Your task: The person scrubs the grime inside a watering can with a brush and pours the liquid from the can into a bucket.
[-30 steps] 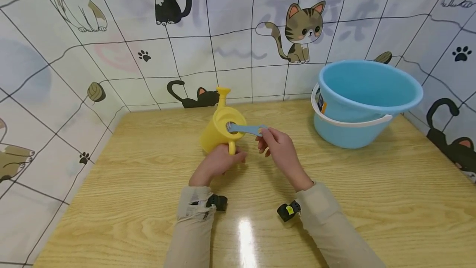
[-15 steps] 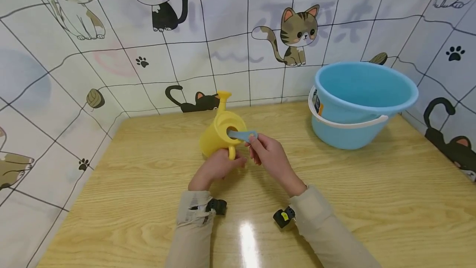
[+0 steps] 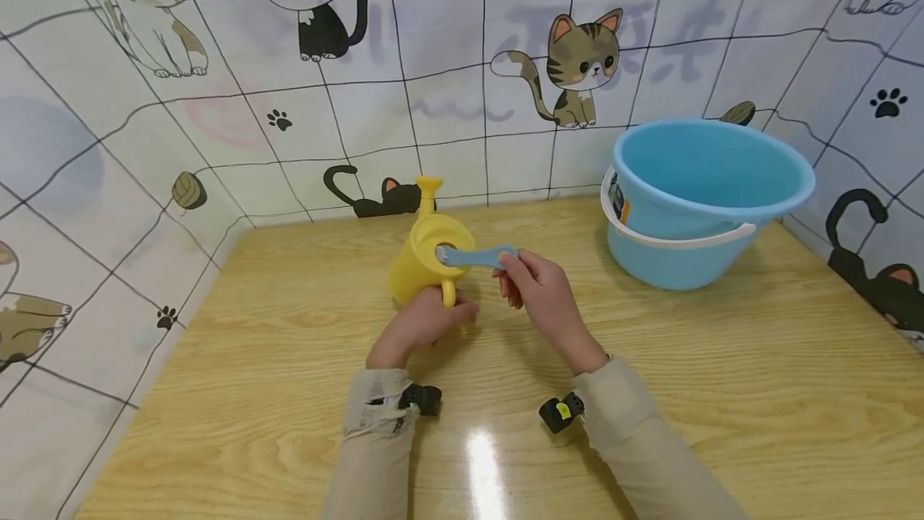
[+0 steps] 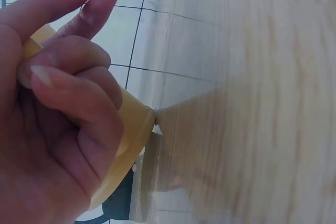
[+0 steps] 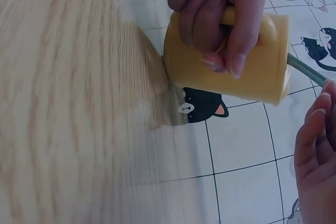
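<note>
A yellow watering can (image 3: 415,267) stands on the table with its round opening facing up toward me. My left hand (image 3: 424,315) grips its handle, and in the left wrist view the curled fingers of the left hand (image 4: 68,87) cover much of the can. Between thumb and fingers, my right hand (image 3: 541,291) pinches the end of a small blue brush (image 3: 480,257). Its pale, bristly-looking head lies at the can's opening. The right wrist view shows the can (image 5: 226,72) from the side, with the brush handle (image 5: 307,70) running from its mouth to the right hand (image 5: 317,156).
A large light-blue bucket (image 3: 678,263) with a white handle stands at the back right of the wooden table (image 3: 274,392). Behind the table hangs a white backdrop (image 3: 447,38) with cat drawings and grid lines.
Half a second ago the brush was deeper in the can's opening; my right hand has since drawn it back to the right, and its head shows again. The left hand keeps its grip on the can.
</note>
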